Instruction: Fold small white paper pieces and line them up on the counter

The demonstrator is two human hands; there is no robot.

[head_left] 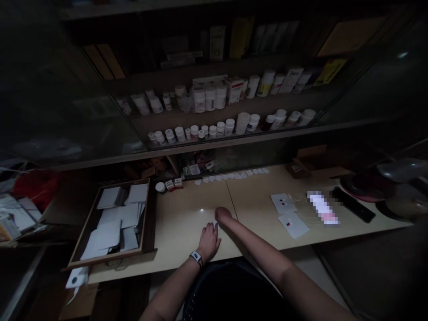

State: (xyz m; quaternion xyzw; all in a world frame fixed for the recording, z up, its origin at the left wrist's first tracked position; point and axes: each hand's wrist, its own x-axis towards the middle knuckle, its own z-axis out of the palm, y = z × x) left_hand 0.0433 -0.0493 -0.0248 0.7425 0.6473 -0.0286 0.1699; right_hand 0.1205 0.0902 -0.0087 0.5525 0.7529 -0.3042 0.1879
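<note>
While a drawer [133, 253] holds white papers [109, 234], the left hand [208, 243] lies flat, the right hand's grip [223, 216] unclear.

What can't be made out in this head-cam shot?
- Head view: most of the white paper, covered by the left hand and right hand; whether the right fingers grip it.
- Head view: print on the white bottles, too small and dim.
- Head view: the pixelated item, masked by mosaic.
- Head view: both upper arms, cut by the bottom edge.
</note>
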